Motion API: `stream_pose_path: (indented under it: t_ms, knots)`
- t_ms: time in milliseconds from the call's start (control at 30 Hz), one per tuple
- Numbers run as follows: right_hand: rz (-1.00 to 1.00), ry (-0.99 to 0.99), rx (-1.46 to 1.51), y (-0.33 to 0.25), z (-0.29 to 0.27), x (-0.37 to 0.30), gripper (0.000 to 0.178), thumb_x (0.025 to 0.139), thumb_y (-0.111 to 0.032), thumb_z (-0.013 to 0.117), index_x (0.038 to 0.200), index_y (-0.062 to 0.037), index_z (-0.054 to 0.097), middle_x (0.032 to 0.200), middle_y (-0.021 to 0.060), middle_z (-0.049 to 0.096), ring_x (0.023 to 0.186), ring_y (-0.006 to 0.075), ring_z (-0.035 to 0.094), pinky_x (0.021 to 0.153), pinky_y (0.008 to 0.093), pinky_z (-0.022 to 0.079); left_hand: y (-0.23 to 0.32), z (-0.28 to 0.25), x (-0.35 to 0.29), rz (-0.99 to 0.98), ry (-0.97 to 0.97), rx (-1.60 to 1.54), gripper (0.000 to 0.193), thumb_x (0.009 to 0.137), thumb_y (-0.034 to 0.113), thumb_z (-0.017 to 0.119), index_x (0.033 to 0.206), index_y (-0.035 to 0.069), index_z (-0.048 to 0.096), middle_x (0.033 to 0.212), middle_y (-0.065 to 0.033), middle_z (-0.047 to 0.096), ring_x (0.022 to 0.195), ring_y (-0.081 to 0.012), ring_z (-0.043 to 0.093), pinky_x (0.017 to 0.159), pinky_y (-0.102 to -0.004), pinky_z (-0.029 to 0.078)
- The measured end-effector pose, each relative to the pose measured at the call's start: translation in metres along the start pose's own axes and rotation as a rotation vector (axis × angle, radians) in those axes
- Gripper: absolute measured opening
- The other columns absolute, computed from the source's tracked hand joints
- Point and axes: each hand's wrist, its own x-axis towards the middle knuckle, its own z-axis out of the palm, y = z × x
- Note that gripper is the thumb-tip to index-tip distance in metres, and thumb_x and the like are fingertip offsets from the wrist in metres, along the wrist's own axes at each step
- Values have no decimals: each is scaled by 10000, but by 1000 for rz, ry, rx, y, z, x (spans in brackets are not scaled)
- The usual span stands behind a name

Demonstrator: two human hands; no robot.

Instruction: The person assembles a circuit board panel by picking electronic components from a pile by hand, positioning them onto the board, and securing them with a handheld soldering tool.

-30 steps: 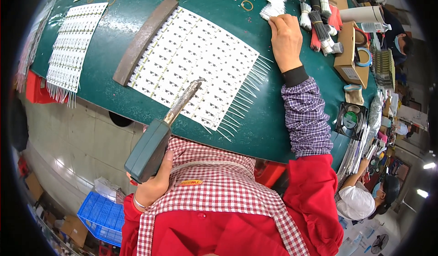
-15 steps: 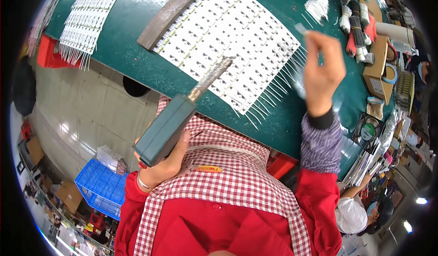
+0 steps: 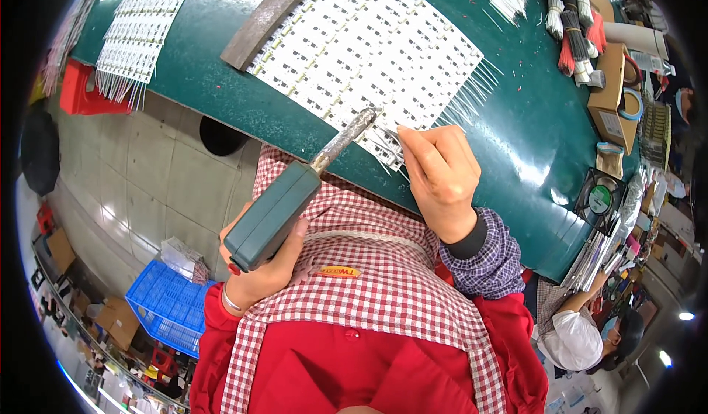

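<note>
My left hand [image 3: 262, 270] grips a soldering iron [image 3: 284, 200] by its teal handle, and the metal tip reaches the near edge of a white panel of small circuit strips [image 3: 369, 41] on the green table [image 3: 221, 93]. Thin wire leads stick out along that panel's near and right edges. My right hand [image 3: 440, 178] rests at the panel's near edge, just right of the iron's tip, fingers pinched together at the wires. What sits between the fingertips is too small to make out.
A brown metal bar [image 3: 273, 15] lies along the panel's left side. A second white panel [image 3: 140, 26] lies further left. Wire bundles [image 3: 568, 23], a cardboard box [image 3: 612, 93] and a small fan [image 3: 599, 200] crowd the right. A blue crate [image 3: 166, 307] stands on the floor; another person [image 3: 582, 340] sits lower right.
My right hand came back from the wire bundles at the far right to the panel's near edge. The soldering iron swung up so its tip meets the panel next to that hand.
</note>
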Motion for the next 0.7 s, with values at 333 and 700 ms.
stream_pose_path:
  t_ms: [333, 700]
  knots:
    - [-15, -27, -30, 0, 0, -1, 300, 718, 64, 788, 999, -22, 728, 790, 55, 594, 713, 220, 596, 580, 336, 498, 5, 1, 3, 5, -42, 41, 212, 796, 1, 789, 993, -59, 736, 901, -150, 723, 711, -216, 710, 624, -295, 552]
    - [-9, -49, -18, 0, -1, -1, 290, 730, 56, 779, 1004, -28, 732, 789, 53, 585, 714, 213, 593, 574, 334, 489, 9, 0, 10, 111, -107, 161, 200, 783, -2, 793, 967, -46, 727, 878, -145, 702, 687, -233, 688, 617, -300, 542]
